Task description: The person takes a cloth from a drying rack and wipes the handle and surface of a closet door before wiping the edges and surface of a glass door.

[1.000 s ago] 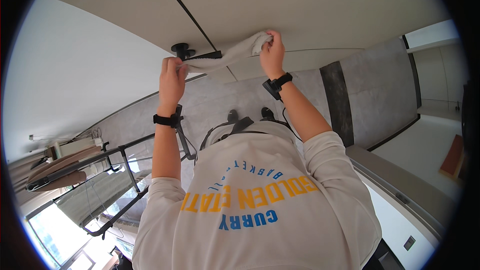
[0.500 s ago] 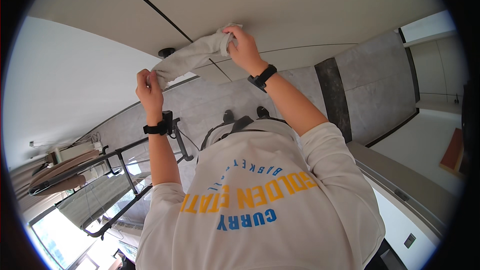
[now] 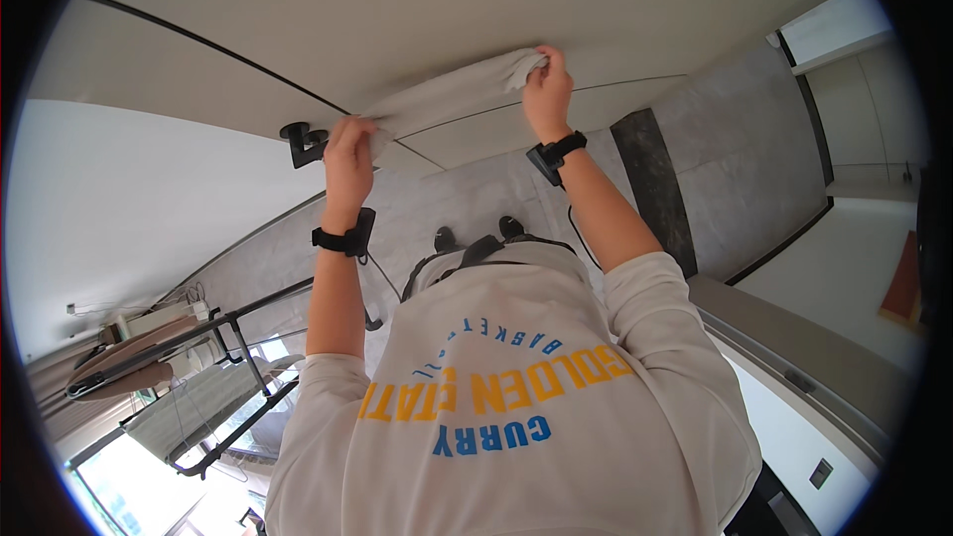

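Observation:
A pale beige cloth is stretched between my two hands, lying along a large beige door panel. My left hand has its fingers closed on the cloth's left end, just right of a black lever handle. The right end is pinched in my right hand, farther right and a little higher. Some of the left fingers are hidden behind the hand's back. A black band with a small device sits on each wrist.
Grey floor tiles with a dark strip lie below the panel. To the left is a white wall. A black metal rack and a folded tan board stand at the lower left.
Both hands have shifted right with the cloth. It hung in a slanting twist beside the panel, and now it is pulled straighter and flatter along it. More of the handle shows.

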Action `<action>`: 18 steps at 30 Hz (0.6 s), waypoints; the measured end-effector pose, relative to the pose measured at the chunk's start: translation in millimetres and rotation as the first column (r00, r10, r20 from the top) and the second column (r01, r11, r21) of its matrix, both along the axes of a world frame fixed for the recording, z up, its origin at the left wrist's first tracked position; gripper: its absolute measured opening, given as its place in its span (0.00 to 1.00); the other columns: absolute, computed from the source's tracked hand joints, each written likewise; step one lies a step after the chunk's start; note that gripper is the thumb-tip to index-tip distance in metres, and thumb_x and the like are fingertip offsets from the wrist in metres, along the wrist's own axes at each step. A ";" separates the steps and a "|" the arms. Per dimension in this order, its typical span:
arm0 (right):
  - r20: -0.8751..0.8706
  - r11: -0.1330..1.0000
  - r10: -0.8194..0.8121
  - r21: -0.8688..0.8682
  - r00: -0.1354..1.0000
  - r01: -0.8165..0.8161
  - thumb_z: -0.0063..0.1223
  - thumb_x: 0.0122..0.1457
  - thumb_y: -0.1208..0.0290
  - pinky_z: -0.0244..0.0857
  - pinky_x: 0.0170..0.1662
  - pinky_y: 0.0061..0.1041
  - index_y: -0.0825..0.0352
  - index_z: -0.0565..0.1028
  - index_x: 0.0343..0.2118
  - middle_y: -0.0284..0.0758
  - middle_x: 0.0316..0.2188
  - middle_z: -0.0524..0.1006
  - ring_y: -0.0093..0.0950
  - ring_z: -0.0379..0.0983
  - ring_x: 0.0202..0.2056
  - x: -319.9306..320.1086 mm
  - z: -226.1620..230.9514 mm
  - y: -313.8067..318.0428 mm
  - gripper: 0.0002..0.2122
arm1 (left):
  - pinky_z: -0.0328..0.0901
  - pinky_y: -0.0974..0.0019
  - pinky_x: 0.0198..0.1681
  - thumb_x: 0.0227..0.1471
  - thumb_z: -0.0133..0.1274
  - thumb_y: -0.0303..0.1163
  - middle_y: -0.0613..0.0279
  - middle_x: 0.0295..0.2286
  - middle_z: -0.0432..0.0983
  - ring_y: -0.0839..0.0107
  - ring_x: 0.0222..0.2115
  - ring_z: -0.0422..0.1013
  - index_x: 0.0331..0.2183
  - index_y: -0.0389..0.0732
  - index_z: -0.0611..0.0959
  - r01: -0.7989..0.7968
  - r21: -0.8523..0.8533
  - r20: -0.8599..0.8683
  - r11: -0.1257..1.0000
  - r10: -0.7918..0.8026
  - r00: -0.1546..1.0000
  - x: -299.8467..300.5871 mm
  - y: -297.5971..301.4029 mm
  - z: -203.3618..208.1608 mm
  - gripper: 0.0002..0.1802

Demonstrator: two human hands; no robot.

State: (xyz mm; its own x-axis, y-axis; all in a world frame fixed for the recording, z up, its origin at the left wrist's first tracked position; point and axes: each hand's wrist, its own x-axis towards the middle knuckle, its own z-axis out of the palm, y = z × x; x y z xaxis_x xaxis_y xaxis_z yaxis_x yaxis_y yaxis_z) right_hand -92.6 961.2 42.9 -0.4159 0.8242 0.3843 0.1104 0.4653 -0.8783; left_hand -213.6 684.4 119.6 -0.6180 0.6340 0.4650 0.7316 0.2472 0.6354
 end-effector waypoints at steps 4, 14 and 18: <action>-0.113 0.997 -0.071 -0.024 0.991 0.069 0.47 0.53 0.84 0.69 0.33 0.30 0.69 0.72 0.41 0.42 0.24 0.76 0.34 0.75 0.26 -0.5 36.7 17.0 0.12 | 0.62 0.58 0.37 0.49 0.48 0.16 0.55 0.35 0.76 0.53 0.34 0.69 0.32 0.39 0.81 -0.007 -0.075 -0.185 0.997 -0.007 0.983 9.3 18.3 11.8 0.10; -0.267 0.935 0.350 0.039 0.898 -0.353 0.47 0.50 0.85 0.70 0.36 0.32 0.67 0.72 0.40 0.44 0.32 0.77 0.41 0.76 0.31 -57.5 55.6 -72.9 0.14 | 0.63 0.66 0.38 0.51 0.54 0.21 0.63 0.38 0.77 0.65 0.35 0.69 0.40 0.44 0.84 -0.500 0.016 -0.300 0.866 0.481 0.824 9.0 -66.4 8.5 0.13; -0.226 0.854 0.518 0.071 0.825 -0.516 0.47 0.51 0.85 0.70 0.39 0.34 0.67 0.72 0.41 0.42 0.36 0.77 0.43 0.75 0.36 -70.1 30.6 -106.0 0.14 | 0.63 0.72 0.28 0.55 0.51 0.21 0.60 0.37 0.77 0.71 0.28 0.71 0.40 0.40 0.83 -0.562 0.051 -0.121 0.826 0.563 0.817 16.8 -97.9 11.0 0.12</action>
